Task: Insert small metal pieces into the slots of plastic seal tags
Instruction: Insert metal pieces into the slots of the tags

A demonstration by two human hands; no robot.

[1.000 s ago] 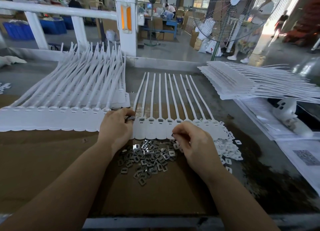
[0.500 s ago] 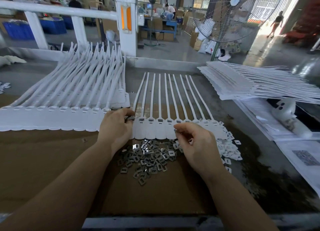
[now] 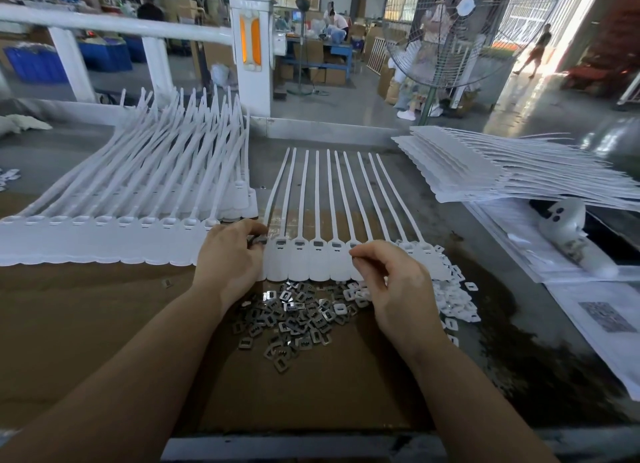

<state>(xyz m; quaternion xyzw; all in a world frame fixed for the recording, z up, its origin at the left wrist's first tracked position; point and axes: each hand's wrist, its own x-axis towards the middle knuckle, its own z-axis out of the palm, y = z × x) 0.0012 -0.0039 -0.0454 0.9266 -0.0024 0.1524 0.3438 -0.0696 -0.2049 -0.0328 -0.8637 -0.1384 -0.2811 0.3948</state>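
Note:
A joined strip of white plastic seal tags (image 3: 320, 254) lies flat in front of me, straps pointing away. A heap of small metal pieces (image 3: 294, 318) sits on the brown cardboard just below the tag heads. My left hand (image 3: 230, 254) rests at the strip's left end and pinches a metal piece against the leftmost tag's slot. My right hand (image 3: 388, 279) hovers over the tag heads to the right of the middle, thumb and forefinger pinched together on something too small to make out.
A long overlapping row of tag strips (image 3: 114, 220) fans out on the left. A stack of tag strips (image 3: 502, 171) lies at the right over printed sheets (image 3: 595, 310). Small white plastic caps (image 3: 453, 299) are piled right of the metal pieces. A white railing post (image 3: 251, 46) stands behind.
My right hand has lifted slightly up and away from the heap towards the tag heads. The left hand has stayed at the strip's left end.

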